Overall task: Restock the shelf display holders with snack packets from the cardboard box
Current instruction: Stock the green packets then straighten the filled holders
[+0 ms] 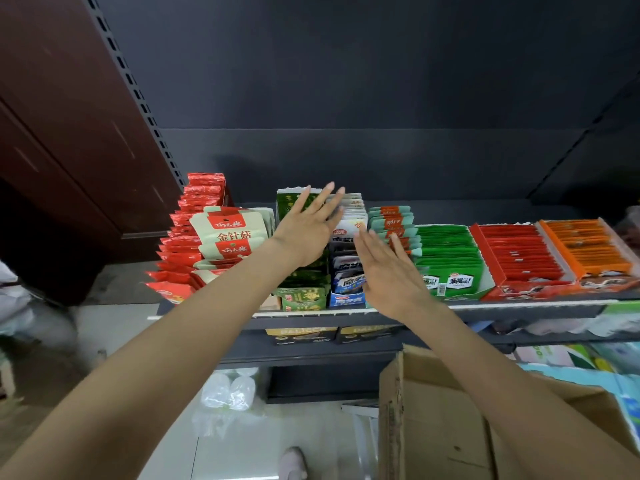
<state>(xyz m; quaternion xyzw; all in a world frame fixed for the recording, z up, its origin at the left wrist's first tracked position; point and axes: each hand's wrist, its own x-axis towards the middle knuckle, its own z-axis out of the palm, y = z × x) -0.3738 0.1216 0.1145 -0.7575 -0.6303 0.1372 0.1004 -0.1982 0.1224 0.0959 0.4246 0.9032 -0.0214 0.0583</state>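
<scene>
Shelf point(519, 304) packed side by side with holders: red packets point(180, 251) at left end, green tray point(450, 261), red tray point(519, 258), orange tray point(588, 247) to right. Room seen only above rows. Cardboard box point(433, 410) placed below, under right forearm. Left hand point(308, 230) spread flat over green packets point(304, 292); right hand point(391, 271) spread flat beside blue-white packets point(348, 271). Nothing gripped.

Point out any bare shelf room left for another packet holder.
Bare shelf shows behind the green tray, red tray and orange tray, up to the back panel. The front edge is crowded end to end; both open hands hover over the middle holders.
</scene>
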